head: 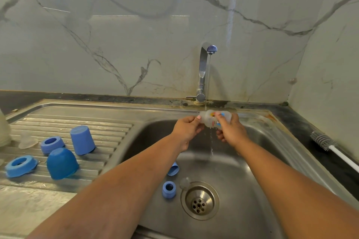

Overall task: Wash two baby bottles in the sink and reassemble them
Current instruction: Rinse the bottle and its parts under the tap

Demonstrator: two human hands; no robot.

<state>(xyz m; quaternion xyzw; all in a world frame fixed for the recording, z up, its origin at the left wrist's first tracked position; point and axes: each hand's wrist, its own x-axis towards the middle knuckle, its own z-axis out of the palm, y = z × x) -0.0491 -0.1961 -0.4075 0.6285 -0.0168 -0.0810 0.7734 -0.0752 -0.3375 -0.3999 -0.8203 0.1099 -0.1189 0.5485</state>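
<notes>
A clear baby bottle (210, 118) with a coloured print lies sideways under the running tap (204, 68), above the steel sink (233, 170). My left hand (187, 129) pinches its neck end and my right hand (231, 132) grips its body. Water runs off the bottle into the basin. In the basin lie a blue collar ring (169, 189), a blue cap (173, 169) partly hidden by my left forearm, and a clear teat (184, 182) near the drain (199, 201).
On the ribbed drainboard (108, 134) at the left stand two blue caps (82, 139) (62, 163), two blue collar rings (52, 144) (20, 165) and a clear teat (27, 141). A bottle brush (328, 147) lies on the dark counter at the right.
</notes>
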